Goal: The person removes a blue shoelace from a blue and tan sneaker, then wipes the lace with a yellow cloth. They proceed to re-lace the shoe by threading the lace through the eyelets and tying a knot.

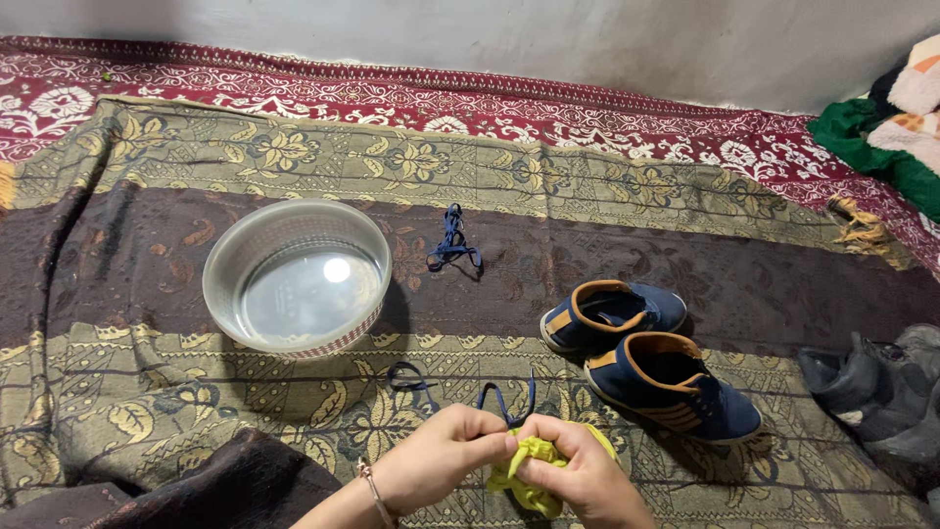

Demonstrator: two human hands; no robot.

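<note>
Floor covering: patterned olive-and-brown cloth (147,392) spread flat, with a red patterned carpet (392,98) showing along its far edge.
Dark cloth: a brown fold (235,480) at the lower left, just beside the left forearm.
Basin: round, pale, translucent basin (297,275) left of centre, holding clear water that shows a bright glint.
Far lace: dark blue shoelace (453,243) lying bunched on the brown band, just right of the basin, apart from both hands.
Left hand: left hand (441,456) at the bottom centre, bracelet on the wrist; fingers clenched on the near lace where it meets the yellow cloth.
Near lace: dark blue shoelace (504,402), one end pinched between the hands, the rest looping away over the cloth toward the basin.
Yellow cloth: small yellow-green rag (534,470), crumpled, held at the bottom centre between the two hands.
Right hand: right hand (583,480), fingers clenched around the rag, touching the left hand.
Shoes: two navy shoes with tan collars, the farther one (612,313) and the nearer one (676,387), side by side and touching, both without laces, just right of the hands.
Grey cloth: crumpled dark grey fabric (881,387) at the right edge.
Green fabric: a heap (871,137) at the upper right corner.
</note>
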